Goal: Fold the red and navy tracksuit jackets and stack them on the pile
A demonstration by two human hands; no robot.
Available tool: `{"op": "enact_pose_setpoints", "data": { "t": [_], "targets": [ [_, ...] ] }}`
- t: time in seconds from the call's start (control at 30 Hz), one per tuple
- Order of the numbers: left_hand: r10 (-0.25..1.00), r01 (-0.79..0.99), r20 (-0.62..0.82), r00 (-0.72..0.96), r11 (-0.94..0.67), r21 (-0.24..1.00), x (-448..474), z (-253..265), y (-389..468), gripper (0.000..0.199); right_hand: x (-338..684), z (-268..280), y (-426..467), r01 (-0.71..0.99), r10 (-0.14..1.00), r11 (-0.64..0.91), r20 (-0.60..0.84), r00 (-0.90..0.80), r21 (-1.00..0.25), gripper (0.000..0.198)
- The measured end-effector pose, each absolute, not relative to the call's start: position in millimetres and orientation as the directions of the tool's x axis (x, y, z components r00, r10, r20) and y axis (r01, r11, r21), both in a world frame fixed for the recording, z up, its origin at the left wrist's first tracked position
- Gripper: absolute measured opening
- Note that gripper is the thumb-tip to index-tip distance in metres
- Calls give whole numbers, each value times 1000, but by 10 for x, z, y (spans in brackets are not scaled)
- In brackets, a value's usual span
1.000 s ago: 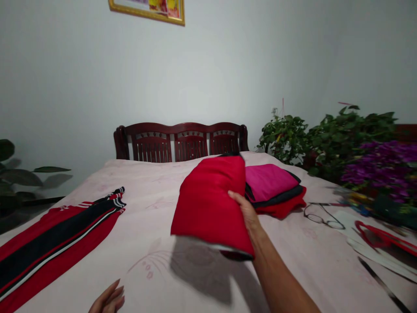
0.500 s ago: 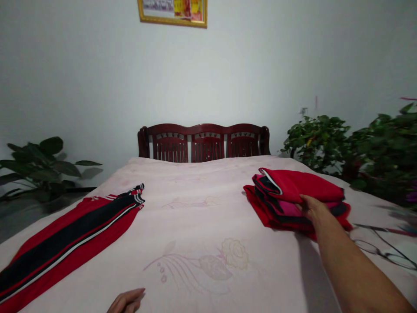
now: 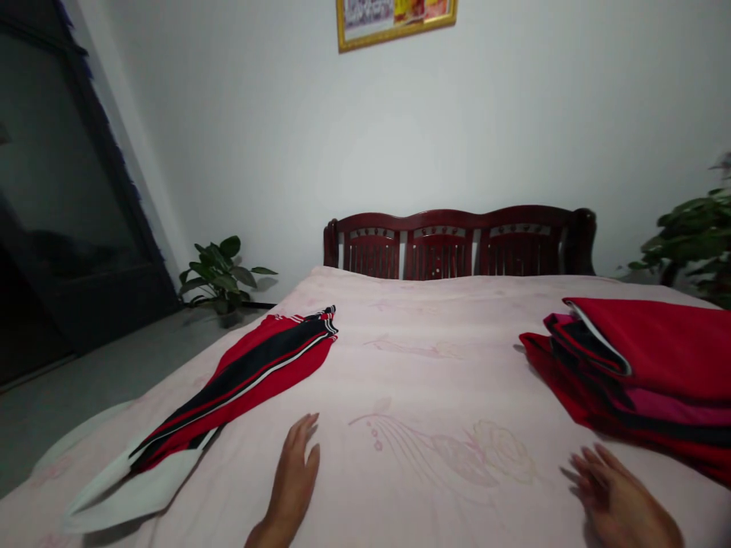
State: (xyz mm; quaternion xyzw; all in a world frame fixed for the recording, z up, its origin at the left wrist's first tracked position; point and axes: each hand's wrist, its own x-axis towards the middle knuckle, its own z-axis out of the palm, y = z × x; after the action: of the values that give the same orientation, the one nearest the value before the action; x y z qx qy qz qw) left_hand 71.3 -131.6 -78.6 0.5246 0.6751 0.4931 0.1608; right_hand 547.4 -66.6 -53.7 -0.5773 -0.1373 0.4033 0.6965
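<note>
- Left hand [image 3: 291, 479]: flat on the pink bedsheet [image 3: 411, 365], fingers extended, holding nothing, just right of the striped garment [image 3: 251, 380].
- Right hand [image 3: 620, 498]: open, palm down on the sheet, empty, near the front edge of the folded stack [image 3: 633, 373].
- Striped garment: red, black and white, laid out lengthwise at left.
- Folded stack: red and magenta clothes at right.
- Wooden bench [image 3: 457, 243]: behind, against the wall.

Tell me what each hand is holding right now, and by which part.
Nothing is held. The left hand lies flat and open on the pink sheet; the right hand rests open beside the folded stack.
</note>
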Motion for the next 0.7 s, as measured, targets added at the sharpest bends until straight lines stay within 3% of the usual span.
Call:
{"op": "enact_pose_setpoints", "data": {
  "t": [0.1, 0.2, 0.3, 0.37, 0.47, 0.57, 0.7],
  "targets": [
    [798, 842, 372, -475, 289, 456, 147, -583, -1291, 60, 5182, -727, -884, -440, 763, -3, -286, 580, -898, 40],
    [749, 837, 413, -518, 544, 63, -465, -344, -1323, 68, 5050, -794, -1000, -263, 832, 14, -135, 539, -965, 42],
    [753, 788, 373, -542, 610, -87, -911, -152, -1384, 68, 5011, -805, -1010, -146, 841, 21, -62, 537, -989, 43],
    [754, 799, 308, -580, 601, 32, -1075, -36, -1418, 65, 4998, -799, -999, -90, 847, 12, -38, 530, -996, 44],
    [765, 769, 181, -618, 540, 342, -1154, 179, -1419, 53, 4975, -782, -995, 1, 857, -12, -10, 515, -1000, 44],
    [781, 710, 123, -613, 476, 519, -1068, 482, -1304, 35, 4964, -766, -992, 81, 861, -38, 8, 508, -996, 46],
    [886, 612, 152, -437, 169, 772, -672, 1024, -938, 42, 4990, -746, -954, 191, 868, -58, 45, 495, -980, 42]
  ]
}}
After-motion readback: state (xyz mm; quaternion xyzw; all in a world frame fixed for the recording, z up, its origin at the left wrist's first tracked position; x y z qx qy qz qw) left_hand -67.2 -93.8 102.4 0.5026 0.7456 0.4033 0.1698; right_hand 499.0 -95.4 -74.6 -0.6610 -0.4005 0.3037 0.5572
